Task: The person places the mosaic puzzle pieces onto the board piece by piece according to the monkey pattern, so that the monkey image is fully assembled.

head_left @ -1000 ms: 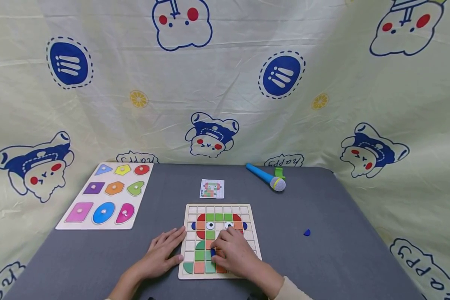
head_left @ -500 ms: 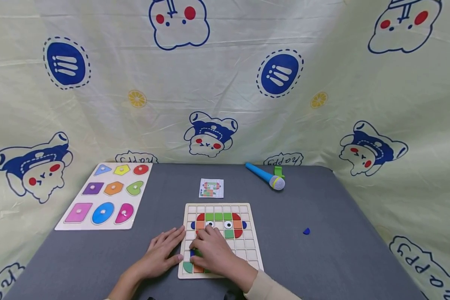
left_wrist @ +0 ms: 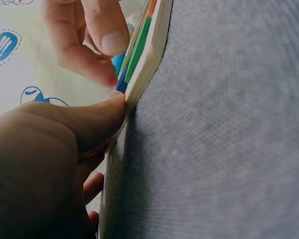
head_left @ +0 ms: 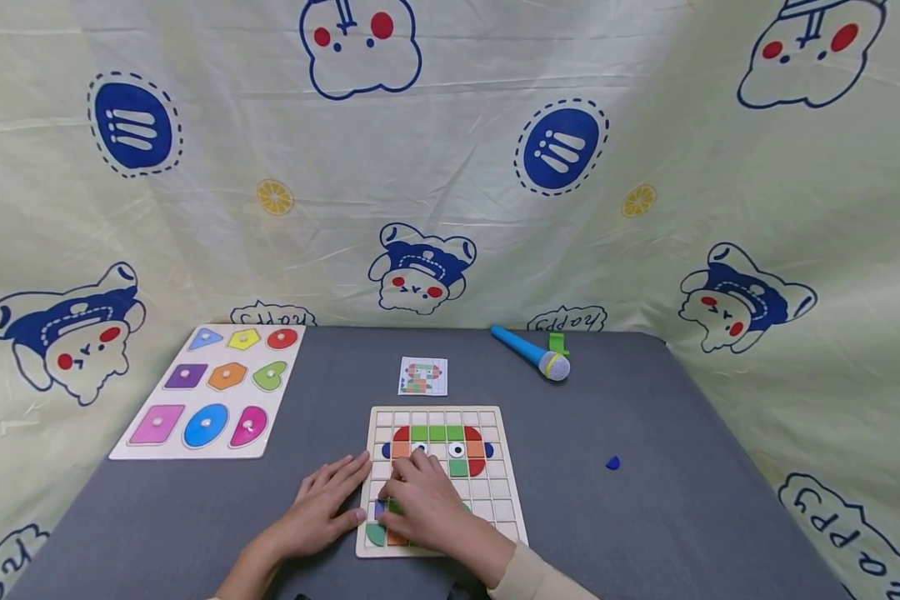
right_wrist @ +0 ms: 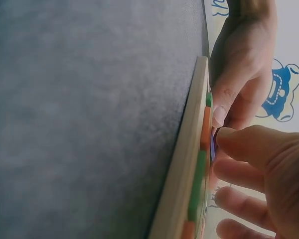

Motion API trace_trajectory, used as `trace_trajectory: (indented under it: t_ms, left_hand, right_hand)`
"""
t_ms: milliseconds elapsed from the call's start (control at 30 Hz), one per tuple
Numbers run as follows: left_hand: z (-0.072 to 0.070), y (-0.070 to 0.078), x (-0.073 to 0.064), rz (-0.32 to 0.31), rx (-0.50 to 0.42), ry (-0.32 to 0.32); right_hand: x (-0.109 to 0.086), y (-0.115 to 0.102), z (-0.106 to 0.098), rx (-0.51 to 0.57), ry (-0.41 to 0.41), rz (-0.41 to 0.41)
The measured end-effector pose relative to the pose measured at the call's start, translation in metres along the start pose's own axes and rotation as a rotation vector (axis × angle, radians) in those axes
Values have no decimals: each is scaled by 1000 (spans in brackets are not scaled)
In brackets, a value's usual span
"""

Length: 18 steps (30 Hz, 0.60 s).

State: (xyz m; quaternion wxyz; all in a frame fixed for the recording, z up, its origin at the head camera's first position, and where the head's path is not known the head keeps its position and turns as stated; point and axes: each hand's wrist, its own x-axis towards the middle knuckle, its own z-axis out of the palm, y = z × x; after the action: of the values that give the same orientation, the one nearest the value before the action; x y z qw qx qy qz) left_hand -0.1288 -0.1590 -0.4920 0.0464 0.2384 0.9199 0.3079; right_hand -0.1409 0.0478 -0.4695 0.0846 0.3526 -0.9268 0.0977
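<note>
A square wooden puzzle board [head_left: 487,508] lies on the table, with red, orange, green and blue pieces making a figure with two eye pieces. Over its lower left part, my right hand [head_left: 427,504] pinches a small blue puzzle piece [head_left: 379,508] between thumb and finger, at the left column of cells. The hand hides much of the figure, and the piece's full shape cannot be seen. My left hand [head_left: 322,508] rests flat beside the board, its fingertips and thumb touching the left edge. In the left wrist view, the left thumb [left_wrist: 102,119] lies close to the blue piece.
A picture card [head_left: 423,377] lies behind the board. At the left is a white board of coloured shapes [head_left: 172,401]. A blue toy microphone [head_left: 528,352] and a green piece [head_left: 558,343] lie at the back. One loose blue piece [head_left: 613,462] sits to the right.
My right hand has moved left across the board with the blue piece, from the middle columns to the left column. Lately the piece has shifted slightly left. My left hand has stayed in place.
</note>
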Motion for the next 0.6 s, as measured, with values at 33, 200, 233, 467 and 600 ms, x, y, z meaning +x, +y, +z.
trace_trajectory:
  t_ms: [33,200,233,467,600]
  left_hand:
    - [0,0,0,2,2,4]
    - [0,0,1,-9,-7,-10]
    - [0,0,1,-12,-10,-16]
    - [1,0,1,-12,-8,-15]
    - [1,0,1,-10,-1,-8]
  right_hand:
    - [-1,0,0,4,-1,2]
    - [-7,2,-1,26,-2,-8]
    - [-8,2,-1,30,0,-13]
    - [-9,1,0,52,3,-50]
    - [-9,-1,0,69,-11,-54]
